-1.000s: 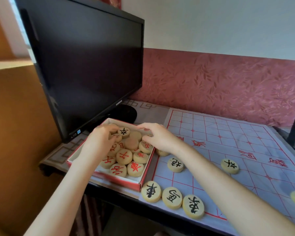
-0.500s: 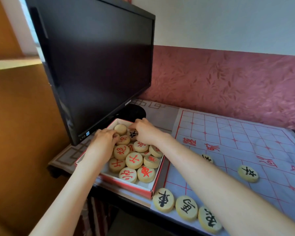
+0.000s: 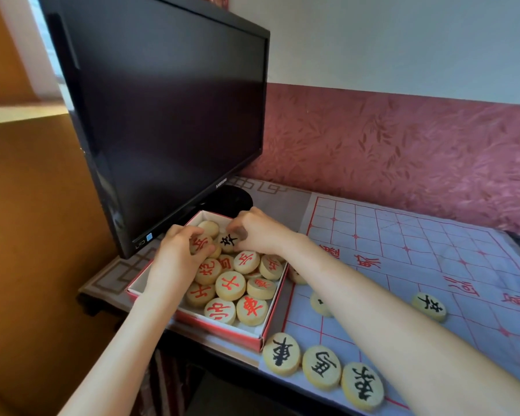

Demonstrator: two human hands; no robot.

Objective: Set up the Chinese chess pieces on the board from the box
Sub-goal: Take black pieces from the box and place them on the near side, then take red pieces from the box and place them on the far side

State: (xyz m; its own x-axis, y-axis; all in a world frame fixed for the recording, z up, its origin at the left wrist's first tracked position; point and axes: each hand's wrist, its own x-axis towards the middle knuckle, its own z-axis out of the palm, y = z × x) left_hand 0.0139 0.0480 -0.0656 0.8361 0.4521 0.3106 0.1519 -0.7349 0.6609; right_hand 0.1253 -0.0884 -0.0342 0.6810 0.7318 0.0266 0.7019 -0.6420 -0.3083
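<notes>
A red-walled box (image 3: pixel 261 336) holds several cream round pieces with red characters. At its far end my left hand (image 3: pixel 174 256) grips a tilted red-marked piece (image 3: pixel 200 244). My right hand (image 3: pixel 260 232) curls its fingertips round the far edge of a black-marked piece (image 3: pixel 228 241) next to it. To the right lies the pale blue board (image 3: pixel 403 250) with a red grid. Three black-marked pieces (image 3: pixel 321 366) stand in a row at its near edge, and another (image 3: pixel 429 306) sits further in. My right forearm partly hides two more pieces (image 3: pixel 318 303).
A large black monitor (image 3: pixel 162 115) leans over the box's far left side, its round base (image 3: pixel 231 199) just behind the box. A dark red wall (image 3: pixel 403 151) runs behind the board. The table's front edge (image 3: pixel 222 349) lies just below the box.
My right hand has moved left from the box's right rim to its far corner, onto the black-marked piece. My left hand has tilted up a red-marked piece.
</notes>
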